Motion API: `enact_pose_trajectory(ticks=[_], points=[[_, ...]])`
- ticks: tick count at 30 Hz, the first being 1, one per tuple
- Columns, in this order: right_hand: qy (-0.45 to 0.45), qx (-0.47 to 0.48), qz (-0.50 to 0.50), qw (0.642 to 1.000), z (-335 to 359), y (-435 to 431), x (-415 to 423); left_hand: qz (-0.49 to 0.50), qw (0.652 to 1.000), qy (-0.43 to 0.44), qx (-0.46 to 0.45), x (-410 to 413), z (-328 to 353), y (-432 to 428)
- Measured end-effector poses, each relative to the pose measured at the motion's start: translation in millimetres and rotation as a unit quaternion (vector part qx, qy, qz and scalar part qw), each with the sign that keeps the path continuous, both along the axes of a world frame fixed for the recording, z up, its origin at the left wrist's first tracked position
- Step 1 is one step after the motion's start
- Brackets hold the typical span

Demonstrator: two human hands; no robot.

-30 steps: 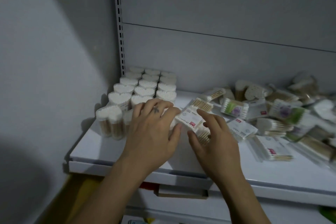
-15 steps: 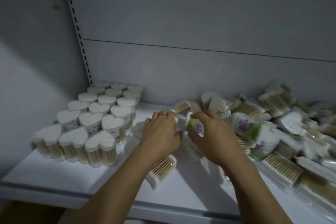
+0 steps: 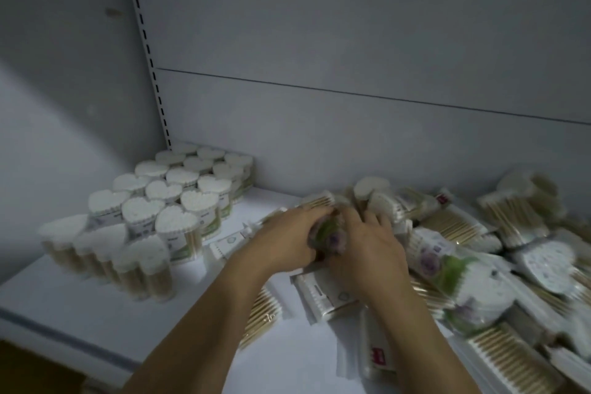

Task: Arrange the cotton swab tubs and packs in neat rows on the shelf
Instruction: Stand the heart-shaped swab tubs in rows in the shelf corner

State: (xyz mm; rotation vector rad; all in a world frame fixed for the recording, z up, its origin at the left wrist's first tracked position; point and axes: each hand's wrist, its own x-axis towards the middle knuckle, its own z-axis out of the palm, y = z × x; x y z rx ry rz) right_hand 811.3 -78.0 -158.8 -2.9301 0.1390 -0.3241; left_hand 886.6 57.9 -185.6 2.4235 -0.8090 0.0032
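Currently left hand [image 3: 286, 241] and right hand [image 3: 371, 254] both grip the green-purple pack [image 3: 331, 233] on the shelf [image 3: 96, 313], at the edge of the loose pile [image 3: 473, 233] — I'd lift it clear, then square it beside the heart tub rows [image 3: 169, 192].

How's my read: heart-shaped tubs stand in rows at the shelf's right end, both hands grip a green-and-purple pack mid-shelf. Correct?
Not quite: in the head view the heart-shaped tubs stand in rows at the left end of the shelf, beside the slotted upright. The rest holds: the left hand and right hand both grip the green-and-purple pack mid-shelf.
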Motion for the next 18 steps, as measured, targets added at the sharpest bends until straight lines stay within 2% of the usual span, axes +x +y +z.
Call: enact_pose_trajectory(ticks=[4,6,9,13,16,18], points=[[-0.149,0.159,0.063,0.974,-2.0,-4.2,-2.6,0.004,0.989,-0.041,-0.142,4.8,-9.5,13.0],[-0.196,0.23,0.066,0.951,-4.3,-2.4,0.6,0.01,0.978,0.005,-0.21,3.3,-7.3,17.8],[-0.209,0.295,0.083,0.929,-7.3,2.2,2.6,0.025,0.957,0.065,-0.282,-0.3,-4.2,20.7],[-0.214,0.32,0.069,0.92,-7.2,5.2,0.5,0.051,0.974,-0.003,-0.223,-5.3,1.1,23.8],[-0.214,0.288,0.036,0.933,0.0,5.4,4.1,0.11,0.988,-0.074,-0.073,-3.5,1.4,28.1],[-0.218,0.246,0.025,0.944,15.7,4.7,10.5,0.148,0.987,-0.042,0.036,1.0,-2.3,31.6]])
